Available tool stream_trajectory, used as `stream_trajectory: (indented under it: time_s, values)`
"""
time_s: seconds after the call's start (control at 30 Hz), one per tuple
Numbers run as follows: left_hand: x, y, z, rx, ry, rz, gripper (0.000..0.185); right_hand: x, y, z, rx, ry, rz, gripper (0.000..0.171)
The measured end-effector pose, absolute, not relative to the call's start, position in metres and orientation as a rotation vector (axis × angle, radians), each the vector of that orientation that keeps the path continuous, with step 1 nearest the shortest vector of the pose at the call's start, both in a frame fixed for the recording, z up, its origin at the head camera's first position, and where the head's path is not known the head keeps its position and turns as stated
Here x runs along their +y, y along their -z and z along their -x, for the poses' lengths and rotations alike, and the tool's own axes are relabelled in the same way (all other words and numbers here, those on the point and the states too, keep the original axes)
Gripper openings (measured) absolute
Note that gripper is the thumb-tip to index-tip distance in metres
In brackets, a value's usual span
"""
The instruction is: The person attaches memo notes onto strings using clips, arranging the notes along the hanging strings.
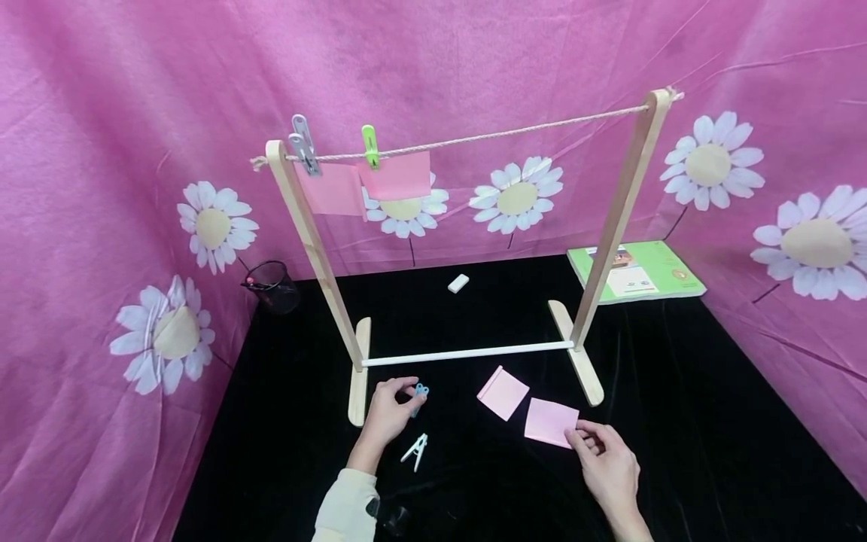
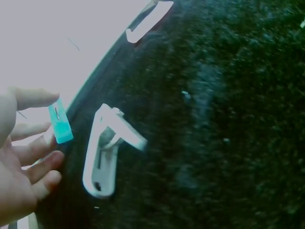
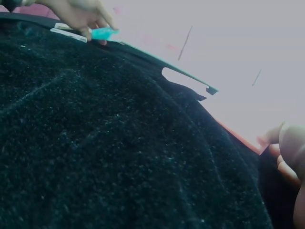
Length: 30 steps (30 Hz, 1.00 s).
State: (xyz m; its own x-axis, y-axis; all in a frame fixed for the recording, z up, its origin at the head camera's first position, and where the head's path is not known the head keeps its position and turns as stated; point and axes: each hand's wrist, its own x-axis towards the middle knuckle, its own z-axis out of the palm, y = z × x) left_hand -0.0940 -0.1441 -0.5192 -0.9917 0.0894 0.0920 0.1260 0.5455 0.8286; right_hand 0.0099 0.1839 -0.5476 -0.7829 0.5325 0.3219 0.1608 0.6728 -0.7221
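My left hand (image 1: pixel 391 412) pinches a blue clothespin (image 1: pixel 420 393) between thumb and fingers, just in front of the rack's left foot. In the left wrist view the same blue clothespin (image 2: pixel 60 121) shows between the fingertips. A white clothespin (image 1: pixel 415 452) lies on the black cloth beside that hand. With thumb and fingers my right hand (image 1: pixel 608 463) pinches the right edge of a pink paper square (image 1: pixel 550 423). Another pink paper square (image 1: pixel 503 393) lies just left of it, one edge folded.
A wooden rack (image 1: pixel 626 203) carries a rope (image 1: pixel 488 134). Two pink sheets (image 1: pixel 400 175) hang at its left end, under a grey clothespin (image 1: pixel 305 147) and a green clothespin (image 1: pixel 369 146). Behind are an eraser (image 1: pixel 458 283), a green book (image 1: pixel 667 269) and a black mesh cup (image 1: pixel 272 287).
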Motion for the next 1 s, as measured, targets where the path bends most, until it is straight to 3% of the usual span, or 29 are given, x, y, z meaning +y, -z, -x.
stream_trajectory:
  time_s: [0.33,0.5,0.73,1.0]
  values:
    - [-0.142,0.472,0.095,-2.633,1.751,0.292,0.021,0.192,0.534,-0.014,-2.26,-1.436,0.461,0.009]
    - [-0.141,0.437,0.1,-2.572,1.795,0.53,0.024,0.205,0.532,-0.01,-2.28,-1.504,0.393,0.008]
    - [-0.138,0.356,0.104,-2.347,1.708,0.9,0.021,0.207,0.501,0.009,-2.363,-1.406,0.234,0.006]
    - [-0.129,0.232,0.104,-2.009,1.48,1.178,0.022,0.188,0.444,0.045,-2.343,-1.358,-0.099,0.008]
